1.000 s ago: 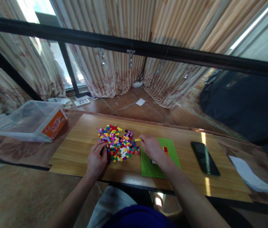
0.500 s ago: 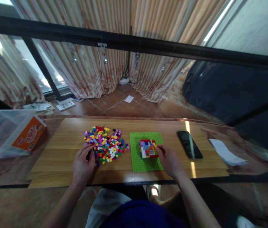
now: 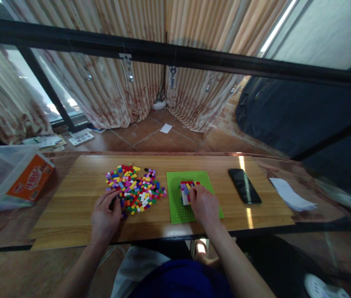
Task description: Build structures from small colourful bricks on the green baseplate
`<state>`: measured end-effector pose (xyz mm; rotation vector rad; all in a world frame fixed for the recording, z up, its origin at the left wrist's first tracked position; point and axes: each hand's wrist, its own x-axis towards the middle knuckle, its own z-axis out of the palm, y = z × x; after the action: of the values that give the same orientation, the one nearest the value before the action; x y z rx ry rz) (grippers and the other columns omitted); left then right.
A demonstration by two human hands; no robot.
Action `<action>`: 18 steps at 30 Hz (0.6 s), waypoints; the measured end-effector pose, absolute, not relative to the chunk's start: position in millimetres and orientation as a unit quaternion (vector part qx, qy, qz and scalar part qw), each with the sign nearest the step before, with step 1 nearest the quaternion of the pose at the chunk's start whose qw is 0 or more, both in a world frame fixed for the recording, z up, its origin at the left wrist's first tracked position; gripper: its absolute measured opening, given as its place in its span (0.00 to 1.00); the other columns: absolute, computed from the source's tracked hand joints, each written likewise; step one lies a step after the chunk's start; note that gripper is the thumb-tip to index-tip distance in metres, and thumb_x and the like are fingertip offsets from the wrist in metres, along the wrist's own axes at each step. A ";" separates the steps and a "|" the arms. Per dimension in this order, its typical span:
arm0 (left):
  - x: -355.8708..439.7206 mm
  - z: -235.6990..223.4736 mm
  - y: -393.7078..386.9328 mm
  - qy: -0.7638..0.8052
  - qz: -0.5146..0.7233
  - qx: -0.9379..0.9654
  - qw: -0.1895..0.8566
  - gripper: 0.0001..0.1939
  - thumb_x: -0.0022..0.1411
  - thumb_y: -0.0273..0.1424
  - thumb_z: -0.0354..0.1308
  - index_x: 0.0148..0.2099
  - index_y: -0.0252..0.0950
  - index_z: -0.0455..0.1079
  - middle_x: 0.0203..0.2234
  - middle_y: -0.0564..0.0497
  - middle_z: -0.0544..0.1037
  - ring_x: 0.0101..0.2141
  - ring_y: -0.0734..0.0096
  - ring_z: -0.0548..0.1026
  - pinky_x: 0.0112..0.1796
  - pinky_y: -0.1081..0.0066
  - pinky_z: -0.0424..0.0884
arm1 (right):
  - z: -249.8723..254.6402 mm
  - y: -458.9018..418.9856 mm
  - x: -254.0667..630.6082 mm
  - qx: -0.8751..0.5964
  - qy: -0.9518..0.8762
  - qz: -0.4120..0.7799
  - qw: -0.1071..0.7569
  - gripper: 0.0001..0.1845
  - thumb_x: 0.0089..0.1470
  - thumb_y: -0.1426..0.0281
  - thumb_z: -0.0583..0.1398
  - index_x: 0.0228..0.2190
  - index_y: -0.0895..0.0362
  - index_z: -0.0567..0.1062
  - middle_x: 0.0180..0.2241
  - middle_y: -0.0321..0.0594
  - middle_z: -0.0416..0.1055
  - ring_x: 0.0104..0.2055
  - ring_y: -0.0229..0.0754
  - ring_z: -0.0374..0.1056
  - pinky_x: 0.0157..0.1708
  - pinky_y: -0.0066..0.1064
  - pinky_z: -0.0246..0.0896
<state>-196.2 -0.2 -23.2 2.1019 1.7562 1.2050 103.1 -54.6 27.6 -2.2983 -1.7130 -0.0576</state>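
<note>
The right hand [image 3: 204, 205], right of centre in the frame, pinches a yellow brick [image 3: 188, 186] at the top of a multicoloured brick block [image 3: 185, 198]. The block sits on a green baseplate [image 3: 175, 212], partly covered by the hand. The left hand [image 3: 106, 215], lower left of centre, is curled at the near-left edge of the loose bricks [image 3: 136, 188]; whether it grips one cannot be told. All rest on a wooden table [image 3: 69, 198]. A black phone [image 3: 244, 186] lies right of the baseplate; a clear plastic box [image 3: 3, 165] stands at the left edge of the frame.
</note>
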 end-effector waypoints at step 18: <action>-194.3 -20.9 -1.6 0.581 0.404 0.703 0.074 0.13 0.63 0.34 0.50 0.44 0.35 0.74 0.43 0.43 0.77 0.47 0.59 0.74 0.52 0.57 0.70 | 22.4 -50.7 117.9 -0.783 -0.586 0.034 0.205 0.18 0.63 0.63 0.49 0.33 0.56 0.76 0.34 0.43 0.75 0.33 0.41 0.68 0.32 0.30 0.52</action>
<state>-194.3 -1.6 -20.9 2.1090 1.7432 1.2118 117.9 -50.7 22.4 -2.1839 -1.6322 0.0961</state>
